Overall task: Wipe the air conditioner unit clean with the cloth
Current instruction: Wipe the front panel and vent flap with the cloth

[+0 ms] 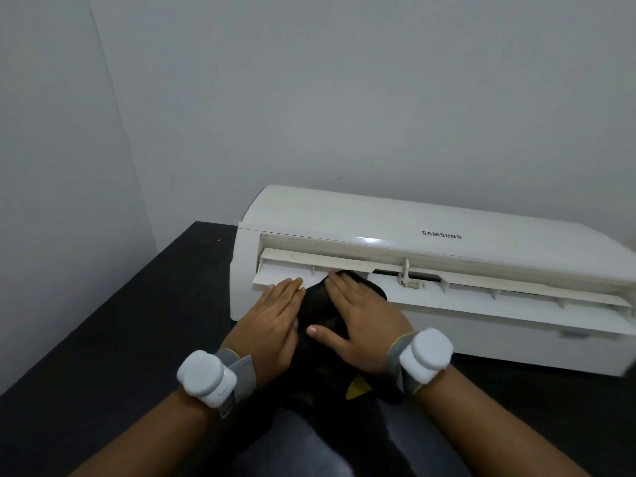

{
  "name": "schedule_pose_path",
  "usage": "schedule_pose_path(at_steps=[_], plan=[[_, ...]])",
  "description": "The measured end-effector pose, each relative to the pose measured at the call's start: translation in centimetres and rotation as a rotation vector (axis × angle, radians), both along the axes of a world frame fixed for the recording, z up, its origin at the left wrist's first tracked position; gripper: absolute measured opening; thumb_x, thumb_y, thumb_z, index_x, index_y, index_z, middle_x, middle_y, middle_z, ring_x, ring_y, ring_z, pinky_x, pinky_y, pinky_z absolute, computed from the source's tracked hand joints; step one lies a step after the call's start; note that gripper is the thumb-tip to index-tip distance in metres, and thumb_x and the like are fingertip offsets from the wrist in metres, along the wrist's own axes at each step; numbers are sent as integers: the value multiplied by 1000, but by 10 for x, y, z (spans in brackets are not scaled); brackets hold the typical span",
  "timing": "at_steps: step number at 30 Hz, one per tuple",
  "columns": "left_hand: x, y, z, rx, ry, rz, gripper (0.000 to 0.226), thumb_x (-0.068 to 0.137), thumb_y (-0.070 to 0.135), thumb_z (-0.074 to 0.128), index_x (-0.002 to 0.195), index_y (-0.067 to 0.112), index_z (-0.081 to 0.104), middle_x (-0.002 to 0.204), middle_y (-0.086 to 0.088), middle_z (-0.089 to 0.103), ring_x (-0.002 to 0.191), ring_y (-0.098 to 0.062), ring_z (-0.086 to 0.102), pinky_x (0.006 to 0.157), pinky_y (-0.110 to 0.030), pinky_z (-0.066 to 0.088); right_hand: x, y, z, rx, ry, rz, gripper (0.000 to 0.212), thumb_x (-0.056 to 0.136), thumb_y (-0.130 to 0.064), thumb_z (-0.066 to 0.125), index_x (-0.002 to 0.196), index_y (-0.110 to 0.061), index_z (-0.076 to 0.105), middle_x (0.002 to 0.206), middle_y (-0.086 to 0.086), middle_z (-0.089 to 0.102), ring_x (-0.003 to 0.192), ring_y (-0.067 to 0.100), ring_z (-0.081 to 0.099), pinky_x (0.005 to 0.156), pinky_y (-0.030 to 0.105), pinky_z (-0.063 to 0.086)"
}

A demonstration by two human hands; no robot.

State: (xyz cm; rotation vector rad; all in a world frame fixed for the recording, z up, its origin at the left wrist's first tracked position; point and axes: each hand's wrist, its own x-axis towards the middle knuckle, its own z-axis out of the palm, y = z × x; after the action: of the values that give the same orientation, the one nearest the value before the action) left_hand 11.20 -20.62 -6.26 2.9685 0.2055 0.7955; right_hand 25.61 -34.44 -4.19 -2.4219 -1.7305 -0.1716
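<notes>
A white air conditioner unit [447,256] lies on a black table [113,325] against the wall, its louvre flap open toward me. A black cloth [318,304] is bunched against the left part of the flap and trails down toward me, with a yellow patch near my right wrist. My right hand [358,321] lies flat on top of the cloth, fingers reaching the vent slot. My left hand [272,325] rests flat beside it, fingertips on the flap's left end and its edge against the cloth. Both wrists wear white sensor bands.
Grey walls meet in a corner behind the table's left end. The unit's right end runs out of the frame. My dark-clothed lap fills the lower middle.
</notes>
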Motion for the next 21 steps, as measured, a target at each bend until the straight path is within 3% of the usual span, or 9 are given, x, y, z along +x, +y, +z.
schedule_pose_path(at_steps=[6,10,21], plan=[[8,-12,1,-7,0,-15,53,85,14,47,135,-3,41,142,-20,42,134,-34,36,111,-51,16,12,-42,-3,47,-59,-47,82,90,-69,19,153,-16,11,161,-1,8,147,13,3,116,24,-2],[10,-16,4,-13,26,-21,53,88,21,36,134,-5,42,141,-22,42,133,-36,37,110,-52,17,24,-65,-6,81,-66,-147,79,92,-66,19,152,-15,14,160,0,12,147,13,7,117,23,-2],[8,-15,2,23,71,-14,60,84,26,27,131,-8,45,140,-22,44,131,-37,40,109,-53,23,47,-115,-17,141,-84,-348,76,94,-59,33,150,-8,22,157,7,22,146,21,14,120,33,9]])
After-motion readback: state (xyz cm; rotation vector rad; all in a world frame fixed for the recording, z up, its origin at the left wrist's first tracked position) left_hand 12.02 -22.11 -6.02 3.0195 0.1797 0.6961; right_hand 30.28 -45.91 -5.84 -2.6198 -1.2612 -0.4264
